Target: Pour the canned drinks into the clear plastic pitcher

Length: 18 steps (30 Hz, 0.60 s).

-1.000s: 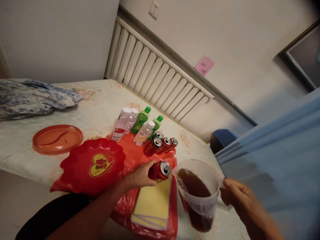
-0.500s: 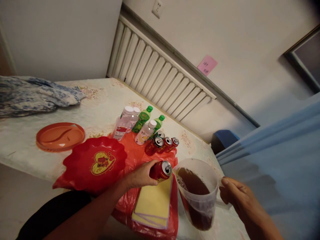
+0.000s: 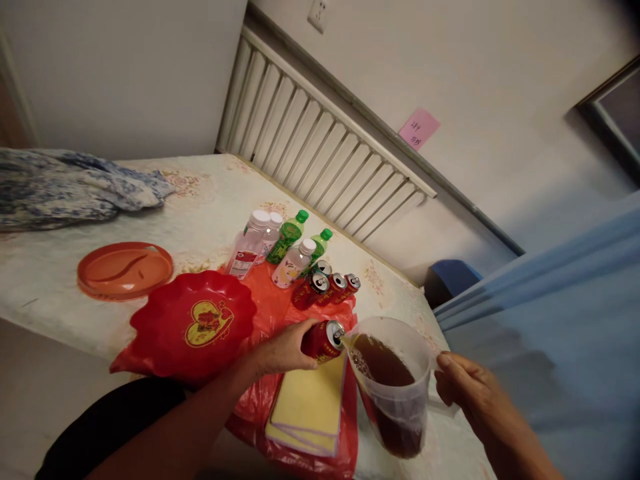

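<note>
Left hand (image 3: 281, 348), clasping the red can (image 3: 323, 340), has tipped it further; liquid now enters the pitcher (image 3: 395, 393), whose handle the right hand (image 3: 467, 393) grips.

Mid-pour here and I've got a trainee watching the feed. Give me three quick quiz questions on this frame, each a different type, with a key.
1. True or false: the left hand holds the red can tilted over the rim of the clear jug.
2. Multiple choice: the right hand is on the jug's A) spout, B) handle side, C) base.
3. Fill in: under the tilted can lies a stack of ____ cloths on the red plastic bag.

Key: 1 true; a thin stream runs from the can into the dark liquid. 2 B. 3 yellow.
</note>
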Each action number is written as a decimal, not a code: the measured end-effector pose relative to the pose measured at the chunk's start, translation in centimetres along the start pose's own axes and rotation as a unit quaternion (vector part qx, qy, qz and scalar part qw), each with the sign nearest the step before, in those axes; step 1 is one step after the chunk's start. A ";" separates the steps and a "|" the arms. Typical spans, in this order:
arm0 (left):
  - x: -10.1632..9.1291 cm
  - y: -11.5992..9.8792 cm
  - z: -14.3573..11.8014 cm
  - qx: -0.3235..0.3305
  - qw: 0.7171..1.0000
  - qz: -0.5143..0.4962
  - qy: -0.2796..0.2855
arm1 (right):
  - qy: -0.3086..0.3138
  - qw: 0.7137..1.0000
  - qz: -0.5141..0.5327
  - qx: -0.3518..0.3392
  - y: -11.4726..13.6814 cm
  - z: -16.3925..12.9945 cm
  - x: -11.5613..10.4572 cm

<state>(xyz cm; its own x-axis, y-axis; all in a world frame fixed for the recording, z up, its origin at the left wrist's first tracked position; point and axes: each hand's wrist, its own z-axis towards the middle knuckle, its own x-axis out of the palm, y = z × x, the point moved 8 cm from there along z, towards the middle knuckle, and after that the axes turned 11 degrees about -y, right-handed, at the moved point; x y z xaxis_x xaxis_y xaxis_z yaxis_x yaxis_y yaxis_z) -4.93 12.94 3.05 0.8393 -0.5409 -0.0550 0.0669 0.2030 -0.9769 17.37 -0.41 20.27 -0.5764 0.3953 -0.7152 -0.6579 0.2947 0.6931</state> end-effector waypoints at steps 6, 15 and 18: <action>0.0 0.4 0.1 0.001 1.000 0.015 -0.008 | -0.003 1.000 -0.011 0.001 0.2 0.0 0.1; 0.1 0.1 0.0 -0.008 1.000 0.008 -0.006 | 0.000 1.000 -0.024 -0.003 0.2 0.0 0.0; 0.1 0.2 0.1 -0.004 1.000 0.012 -0.006 | 0.002 1.000 -0.019 -0.004 0.2 -0.1 0.0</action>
<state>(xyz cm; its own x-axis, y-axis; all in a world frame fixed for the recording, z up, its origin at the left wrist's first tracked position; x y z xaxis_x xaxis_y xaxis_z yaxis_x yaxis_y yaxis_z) -4.80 12.98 2.91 0.8473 -0.5256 -0.0764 0.0417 0.2091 -0.9770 17.19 -0.39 20.46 -0.5532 0.3809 -0.7409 -0.6826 0.3024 0.6652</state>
